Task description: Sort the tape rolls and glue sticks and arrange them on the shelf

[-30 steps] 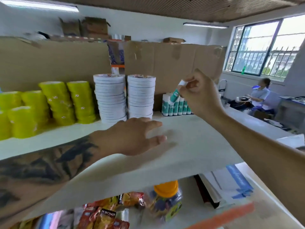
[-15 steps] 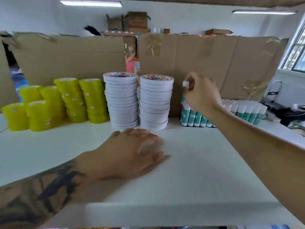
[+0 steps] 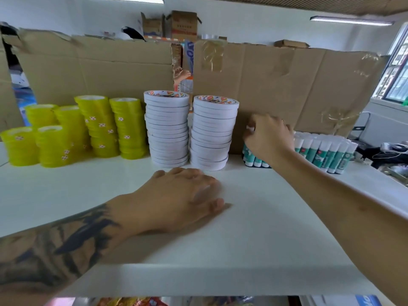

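Observation:
On the white shelf (image 3: 254,228) my left hand (image 3: 176,199) rests flat, palm down, holding nothing. My right hand (image 3: 268,138) reaches to the back and pinches the white cap of a glue stick (image 3: 250,128) at the left end of a row of white-capped green glue sticks (image 3: 324,151). The stick's body is hidden behind my hand. Two tall stacks of white tape rolls (image 3: 167,129) (image 3: 213,133) stand left of the glue sticks. Several stacks of yellow tape rolls (image 3: 97,127) fill the shelf's left part.
A brown cardboard sheet (image 3: 276,80) lines the back of the shelf. Cardboard boxes (image 3: 183,24) sit high behind it. A window (image 3: 399,69) is at the far right, with clutter (image 3: 388,151) beyond the shelf's right end. Packaged goods (image 3: 132,302) show below the shelf's front edge.
My right hand has lowered the glue stick down to the left end of the row. My left hand stays flat on the shelf. The camera has come closer.

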{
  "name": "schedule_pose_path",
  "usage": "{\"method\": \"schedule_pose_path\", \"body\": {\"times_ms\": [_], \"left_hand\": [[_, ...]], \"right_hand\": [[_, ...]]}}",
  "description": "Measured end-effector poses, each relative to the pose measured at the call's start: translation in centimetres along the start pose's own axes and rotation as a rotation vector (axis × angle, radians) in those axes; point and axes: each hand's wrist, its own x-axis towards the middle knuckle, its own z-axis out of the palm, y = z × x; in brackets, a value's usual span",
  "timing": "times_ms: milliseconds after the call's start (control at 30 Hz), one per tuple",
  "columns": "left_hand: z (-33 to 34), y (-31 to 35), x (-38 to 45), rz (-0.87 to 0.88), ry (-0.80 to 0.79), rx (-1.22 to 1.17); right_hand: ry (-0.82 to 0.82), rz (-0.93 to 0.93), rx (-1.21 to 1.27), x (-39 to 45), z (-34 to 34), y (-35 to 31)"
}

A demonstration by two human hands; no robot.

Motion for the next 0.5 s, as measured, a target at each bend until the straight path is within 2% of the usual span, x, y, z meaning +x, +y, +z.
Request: {"method": "schedule_pose_path", "body": {"times_ms": [300, 500], "left_hand": [[-0.6, 0.7, -0.4, 0.014, -0.013, 0.013], [-0.8, 0.4, -0.5, 0.032, -0.016, -0.012]], "right_hand": [[-0.024, -0.018, -0.109, -0.7, 0.0, -0.3], [-0.099, -0.045, -0.191, -1.3, -1.1, -0.6]]}}
